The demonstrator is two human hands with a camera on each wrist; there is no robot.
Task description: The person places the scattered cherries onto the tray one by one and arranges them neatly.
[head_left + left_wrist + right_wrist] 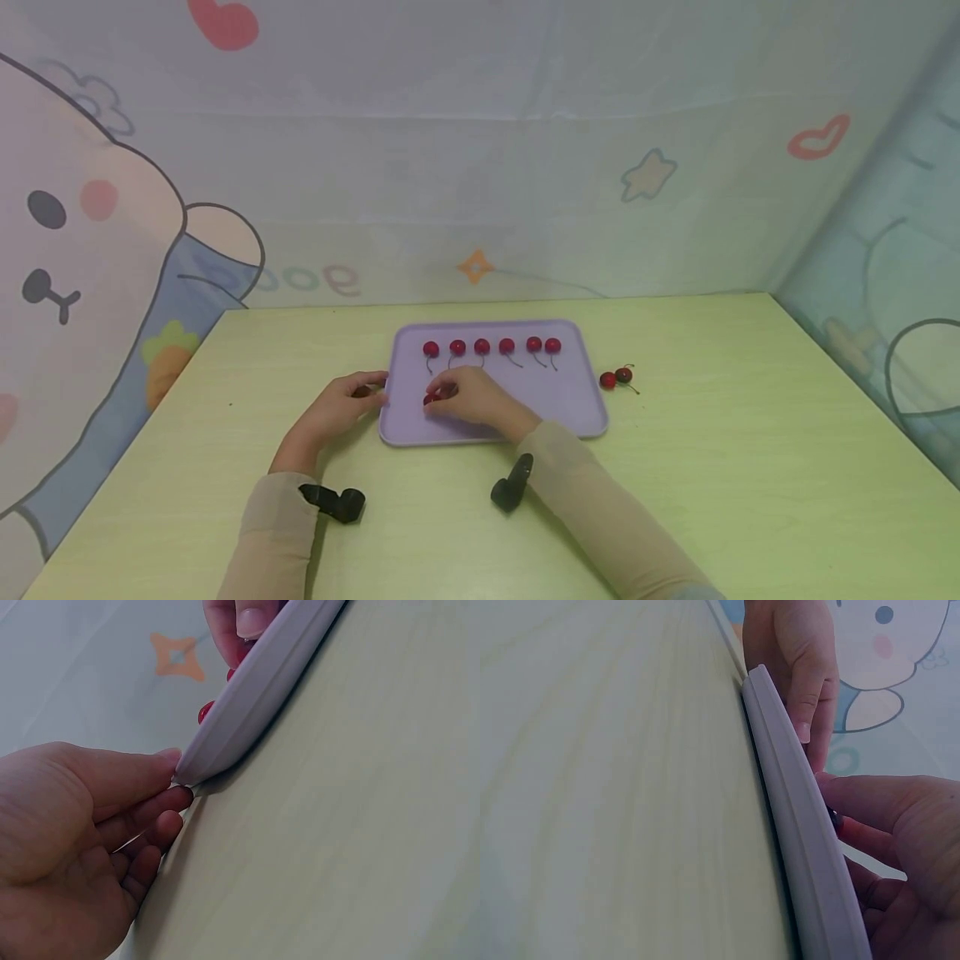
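A lavender tray [577, 400] lies in the middle of the head view on a pale green table [750, 467], its long side running left to right. Along the tray's far edge stands a row of six cherries [491, 346], each dark red with its stem trailing toward the near side, spaced in a line from the upper left of the tray to its upper right. The right hand [472, 398] rests inside the tray, left of its centre, with the fingers curled down around a single cherry [431, 400] that shows as a red spot at the fingertips; the grip is narrow, a pinch on the fruit, and the cherry sits low on the tray floor below the left end of the row. The left hand [341, 408] lies on the table at the tray's left edge, fingers loosely bent and their tips touching the rim; in the left wrist view the fingertips [176, 761] press against the tray's corner without wrapping it. Two loose cherries [617, 377] lie together on the table just beside the tray's right edge. A cartoon-printed backdrop [480, 167] fills the upper part of the head view.
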